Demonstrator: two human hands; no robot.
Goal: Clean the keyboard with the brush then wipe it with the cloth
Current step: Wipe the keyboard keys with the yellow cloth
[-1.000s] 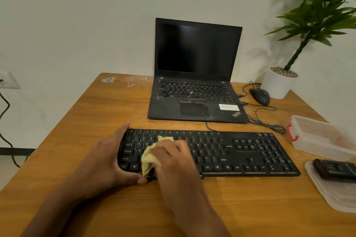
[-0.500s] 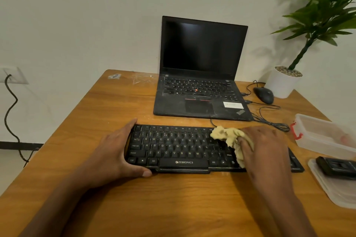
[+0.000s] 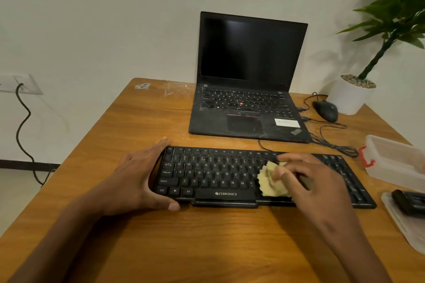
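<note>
**Cloth on keyboard, right of centre**

Keyboard [image 3: 230, 174] lies flat on the table [image 3: 142, 126], long side across the view, near the front edge. Left hand [image 3: 135, 181] clamps its left end at 9 o'clock: fingers along the far corner, thumb curled on the near edge, palm against the side. Right hand [image 3: 305, 179] is over the keys at 3 o'clock from the keyboard's middle, fingers bunched round a crumpled yellow cloth [image 3: 271, 180], pressing it on the keys just right of the space bar. The hand looks slightly blurred.

Laptop [image 3: 248, 89] open, screen dark, at 12 o'clock beyond the keyboard, apart from it. Mouse [image 3: 325, 110] at 2 o'clock beside the laptop, cable looping toward the keyboard. White plant pot [image 3: 351, 99] just behind the mouse. Clear box [image 3: 395, 158] with red latch at 3 o'clock, near the keyboard's right end. Black brush [image 3: 409, 202] at 4 o'clock lies on a clear lid [image 3: 404, 230], untouched.
</note>
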